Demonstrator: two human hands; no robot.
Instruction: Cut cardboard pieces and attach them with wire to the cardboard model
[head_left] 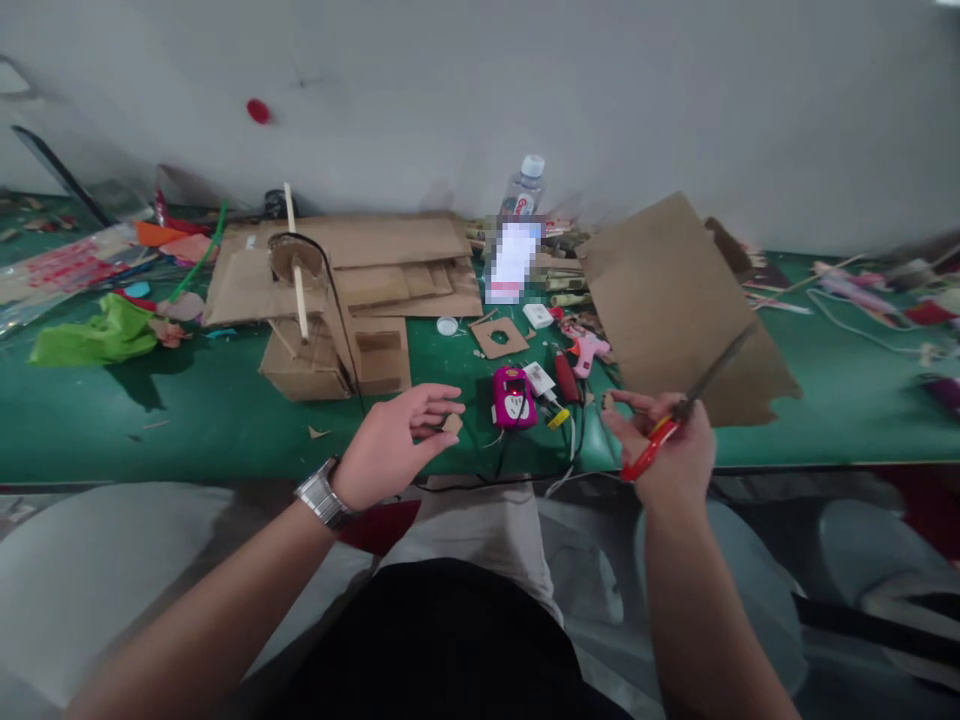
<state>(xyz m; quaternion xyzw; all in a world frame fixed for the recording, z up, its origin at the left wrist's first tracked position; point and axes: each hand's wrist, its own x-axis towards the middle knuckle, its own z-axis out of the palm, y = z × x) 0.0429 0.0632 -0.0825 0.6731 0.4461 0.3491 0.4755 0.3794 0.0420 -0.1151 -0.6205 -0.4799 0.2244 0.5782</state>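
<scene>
My left hand (397, 440), a metal watch on its wrist, pinches a small piece of cardboard (452, 424) between thumb and fingers above the front of the table. My right hand (671, 445) is closed around red-handled scissors (661, 440), their blades pointing up and to the right. At that hand's fingertips a tiny brownish bit (607, 402) shows, probably cardboard. Between my hands lies a magenta box (514, 398) with a small lit display and a cable. A cardboard square with a ragged hole (499, 337) rests behind it.
A cardboard construction (307, 365) with a wooden stick and disc stands left. A large cardboard sheet (675, 300) lies right. A pink glue gun (589, 350), a white plug (538, 380), cables and a bottle (525, 188) occupy the middle. A green bag (97, 335) lies far left.
</scene>
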